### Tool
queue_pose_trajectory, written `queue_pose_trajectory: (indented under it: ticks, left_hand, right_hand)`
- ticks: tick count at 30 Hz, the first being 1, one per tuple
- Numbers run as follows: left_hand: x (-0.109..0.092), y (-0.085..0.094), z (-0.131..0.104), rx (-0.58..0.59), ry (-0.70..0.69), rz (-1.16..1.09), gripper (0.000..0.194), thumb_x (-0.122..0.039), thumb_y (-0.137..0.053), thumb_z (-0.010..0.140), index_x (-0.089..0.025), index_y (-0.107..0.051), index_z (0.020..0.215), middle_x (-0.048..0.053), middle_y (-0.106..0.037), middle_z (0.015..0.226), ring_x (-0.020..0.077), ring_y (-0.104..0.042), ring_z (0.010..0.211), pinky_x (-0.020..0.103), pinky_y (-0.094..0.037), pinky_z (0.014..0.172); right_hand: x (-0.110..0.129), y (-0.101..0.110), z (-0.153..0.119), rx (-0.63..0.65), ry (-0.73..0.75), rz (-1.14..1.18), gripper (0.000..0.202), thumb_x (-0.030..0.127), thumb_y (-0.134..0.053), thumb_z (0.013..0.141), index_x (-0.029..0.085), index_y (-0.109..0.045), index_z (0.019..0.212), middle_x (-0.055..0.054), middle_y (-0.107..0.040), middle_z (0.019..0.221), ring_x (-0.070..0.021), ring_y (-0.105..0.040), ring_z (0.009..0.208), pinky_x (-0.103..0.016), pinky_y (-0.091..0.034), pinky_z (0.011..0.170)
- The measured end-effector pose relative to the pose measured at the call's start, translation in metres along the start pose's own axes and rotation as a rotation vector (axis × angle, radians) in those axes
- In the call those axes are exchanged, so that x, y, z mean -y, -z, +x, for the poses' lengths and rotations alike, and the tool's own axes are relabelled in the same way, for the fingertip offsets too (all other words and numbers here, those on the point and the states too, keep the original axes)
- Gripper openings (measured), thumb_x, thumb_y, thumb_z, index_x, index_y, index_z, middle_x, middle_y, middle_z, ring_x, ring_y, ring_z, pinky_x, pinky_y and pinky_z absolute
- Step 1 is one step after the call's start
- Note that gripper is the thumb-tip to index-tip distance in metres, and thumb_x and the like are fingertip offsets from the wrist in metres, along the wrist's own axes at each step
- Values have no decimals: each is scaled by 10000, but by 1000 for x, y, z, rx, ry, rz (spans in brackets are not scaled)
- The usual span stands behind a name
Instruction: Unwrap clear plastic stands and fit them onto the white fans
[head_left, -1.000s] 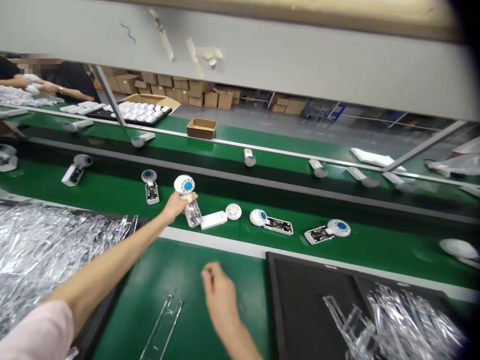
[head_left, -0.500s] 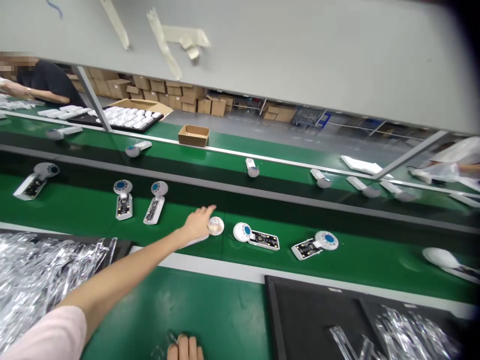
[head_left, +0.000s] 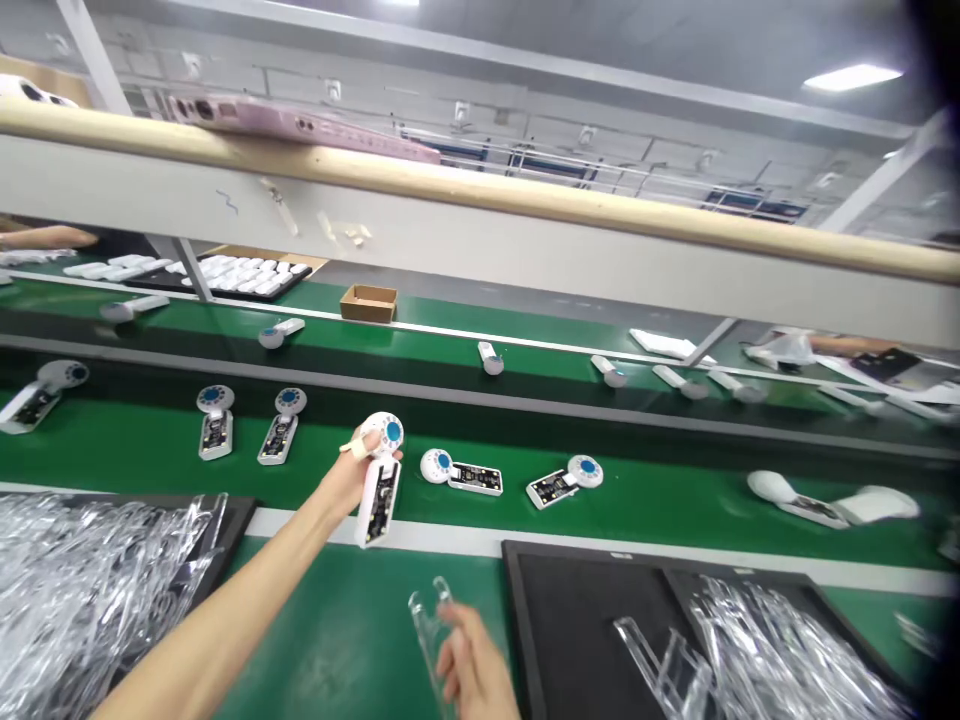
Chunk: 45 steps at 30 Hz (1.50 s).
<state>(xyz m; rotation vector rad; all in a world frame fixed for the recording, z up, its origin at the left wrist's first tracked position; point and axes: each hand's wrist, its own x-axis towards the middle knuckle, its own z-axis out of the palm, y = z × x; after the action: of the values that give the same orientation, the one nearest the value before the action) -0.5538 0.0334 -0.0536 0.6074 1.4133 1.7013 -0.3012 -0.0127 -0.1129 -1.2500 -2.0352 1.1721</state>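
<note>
My left hand (head_left: 351, 472) grips a white device (head_left: 377, 495) by its round head with a blue centre, lifted near the belt's front edge, its circuit board facing me. Lower down, my right hand (head_left: 477, 655) holds a clear plastic part (head_left: 429, 635) upright between thumb and fingers. Similar open devices lie on the green belt (head_left: 660, 510): one (head_left: 474, 478) just right of the lifted device, another (head_left: 553, 488) farther right, and one (head_left: 277, 438) to the left.
A black tray (head_left: 592, 620) with clear parts stands at the front right. More clear parts (head_left: 90, 590) fill the tray at left. Behind the belt are a small brown box (head_left: 368, 304) and a white shelf edge (head_left: 480, 235). A person's arm (head_left: 847, 345) shows at far right.
My left hand has picked up a device from the belt and drawn it closer. My right hand has risen into fuller view with a clear part. The view has tilted upward.
</note>
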Motion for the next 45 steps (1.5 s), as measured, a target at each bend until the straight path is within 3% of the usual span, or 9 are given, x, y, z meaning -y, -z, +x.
queue_pose_trajectory:
  ticks: [4,6,9,17,21,25,32,41,45]
  left_hand:
    - [-15,-29,-50,13,103,-491,415,-443,-704,695,-156,-571,964,106,-692,864,272,-669,821,399,-543,737]
    - [-17,-41,-67,19,151,-705,377,-350,-749,673,-155,-590,954,92,-704,849,275,-674,827,414,-545,765]
    - [-19,-53,-83,46,158,-802,360,-328,-753,677,-149,-611,955,92,-711,871,276,-674,852,419,-538,805]
    - [-24,-54,-99,104,136,-808,360,-386,-725,704,-129,-639,941,102,-711,901,268,-665,891,385,-516,864]
    - [-31,-53,-101,49,132,-795,429,-409,-756,657,-131,-634,960,102,-711,893,277,-668,878,396,-522,855]
    - [-43,-55,-99,-23,84,-705,466,-397,-772,639,-143,-613,996,102,-708,889,282,-669,874,401,-529,840]
    - [-57,-62,-103,17,26,-655,520,-393,-743,680,-174,-562,1115,94,-691,972,278,-655,929,401,-522,851]
    - [-59,-61,-106,0,23,-636,683,-392,-749,665,-200,-492,1269,101,-678,1026,299,-626,988,416,-489,875]
    - [-47,-55,-109,17,64,-484,605,-460,-722,685,-196,-566,1207,109,-635,1149,292,-554,1099,361,-460,896]
  right_hand:
    - [65,27,22,-47,-104,124,445,491,-391,891,255,-478,1258,-2,-632,815,-182,-622,749,-282,-485,687]
    - [91,31,25,-18,-43,96,493,442,-428,874,274,-395,1336,-11,-622,919,-186,-623,801,-287,-490,690]
    - [109,26,24,-49,77,-10,480,415,-399,885,294,-389,1350,-47,-566,1093,-200,-627,880,-297,-501,693]
    - [100,2,24,-209,188,-174,530,491,-321,920,339,-278,1426,-60,-523,996,-227,-626,809,-318,-526,558]
    - [96,-6,20,-270,246,-224,545,437,-320,934,334,-201,1455,-97,-543,1163,-275,-579,1043,-421,-532,770]
    - [101,1,15,-203,275,-178,551,356,-288,957,313,-108,1476,-61,-495,1358,-244,-560,1141,-356,-538,790]
    - [113,26,17,-115,305,-242,581,361,-343,947,360,-86,1468,-8,-580,1276,-221,-667,925,-320,-556,655]
    - [103,9,18,12,216,106,549,329,-309,967,353,-88,1468,16,-422,1430,-172,-406,1295,-269,-463,933]
    - [92,18,22,-41,302,-26,542,332,-324,966,375,-110,1462,-22,-562,1251,-186,-565,1124,-277,-516,838]
